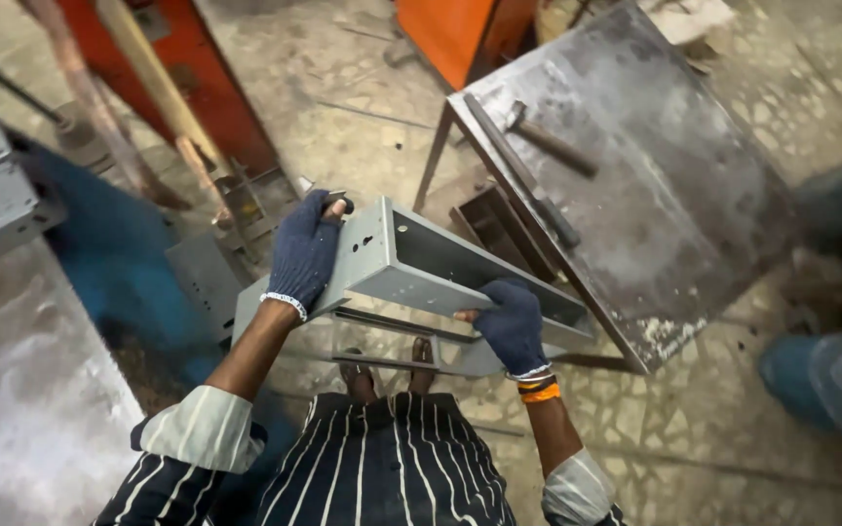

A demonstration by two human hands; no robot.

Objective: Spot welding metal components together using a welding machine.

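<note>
Hands (pixel 304 248) around grey metal channel (pixel 440 273)

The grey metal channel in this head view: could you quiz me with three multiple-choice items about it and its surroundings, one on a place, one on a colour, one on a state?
1. Where does the hammer lie?
A. on the steel table
B. on the floor
C. in the left hand

2. What colour are the gloves on both hands?
A. orange
B. dark blue
C. white

3. How is the grey metal channel held?
A. lying on the floor untouched
B. by one hand only
C. gripped by both hands, off the table

Answers:
1. A, since it rests on the table's scuffed top beside a dark bar.
2. B, since the left hand and right hand wear dark blue knit gloves.
3. C, since each hand's fingers close on the channel.
</note>
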